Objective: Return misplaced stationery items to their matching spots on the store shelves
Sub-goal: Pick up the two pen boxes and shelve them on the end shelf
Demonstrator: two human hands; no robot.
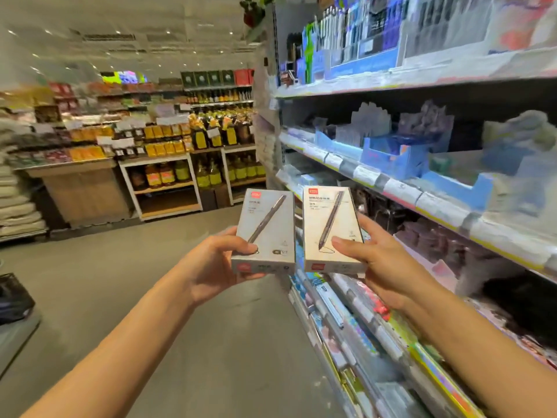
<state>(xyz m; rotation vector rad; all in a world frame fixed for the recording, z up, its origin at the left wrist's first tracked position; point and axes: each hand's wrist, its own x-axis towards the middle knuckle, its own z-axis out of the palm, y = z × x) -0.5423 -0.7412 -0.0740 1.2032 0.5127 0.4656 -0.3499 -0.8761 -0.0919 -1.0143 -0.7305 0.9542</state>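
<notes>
I hold two white pen boxes side by side at chest height, each printed with a grey pen and a red logo. My left hand (215,263) grips the left pen box (266,224) by its lower left corner. My right hand (382,260) grips the right pen box (330,220) by its lower right side, thumb across the front. Both boxes stand upright, nearly touching. They hover just left of the stationery shelves (407,191), level with the third shelf down.
The stationery shelves run along my right, with blue display cartons (391,155) of small items and racks of pens (346,28) on top. Lower tiers (346,321) hold colourful packs. The grey aisle floor (135,260) stretches left toward stands of oil bottles (168,173). A dark basket (13,297) sits at far left.
</notes>
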